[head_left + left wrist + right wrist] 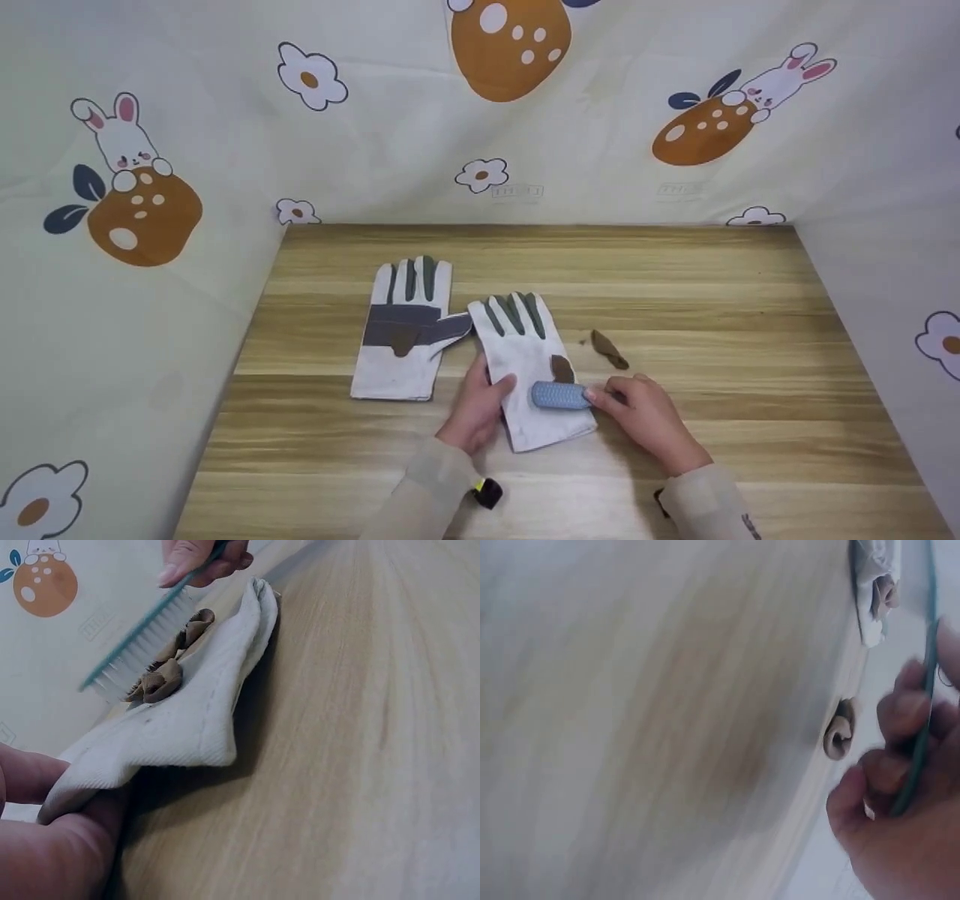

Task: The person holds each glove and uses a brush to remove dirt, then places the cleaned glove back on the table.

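My left hand (pixel 480 409) pinches the left edge of a white work glove (pixel 521 356), thumb on top. A blue brush (pixel 559 395) with pale bristles is in my right hand (pixel 649 416), fingers wrapped around its handle (pixel 922 720). In the left wrist view the bristles (pixel 154 641) are against curled brown leaf-like pieces (pixel 156 682) on the glove. From above, a brown piece (pixel 561 367) shows just beyond the brush head, which hides part of the glove's right side. The glove's cuff end is lifted off the table in the left wrist view.
A second glove (pixel 397 371), palm up with a grey band, lies at left with a brown piece (pixel 405 340) on it. Another curled brown piece (pixel 609 350) rests on the wooden table (pixel 712 300), right of the gloves. Patterned cloth (pixel 390 150) encloses the table's back and sides.
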A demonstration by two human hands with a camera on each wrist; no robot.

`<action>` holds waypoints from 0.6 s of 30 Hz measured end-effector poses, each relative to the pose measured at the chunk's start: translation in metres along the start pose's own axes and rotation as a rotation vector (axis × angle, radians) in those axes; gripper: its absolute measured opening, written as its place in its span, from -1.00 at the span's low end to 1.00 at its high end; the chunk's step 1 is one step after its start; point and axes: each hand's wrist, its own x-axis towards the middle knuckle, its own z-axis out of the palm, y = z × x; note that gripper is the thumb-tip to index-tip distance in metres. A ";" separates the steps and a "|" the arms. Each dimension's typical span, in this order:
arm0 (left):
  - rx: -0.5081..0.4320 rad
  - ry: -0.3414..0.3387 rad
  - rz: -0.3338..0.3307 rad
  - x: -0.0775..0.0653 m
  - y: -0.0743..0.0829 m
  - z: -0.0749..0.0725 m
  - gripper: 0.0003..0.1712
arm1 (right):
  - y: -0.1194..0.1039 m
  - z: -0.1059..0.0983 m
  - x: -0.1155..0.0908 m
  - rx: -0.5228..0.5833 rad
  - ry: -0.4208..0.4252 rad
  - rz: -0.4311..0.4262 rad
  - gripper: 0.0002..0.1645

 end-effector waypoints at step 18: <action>0.082 0.034 -0.008 -0.002 0.001 0.001 -0.28 | 0.001 -0.002 0.004 -0.047 0.052 0.107 -0.60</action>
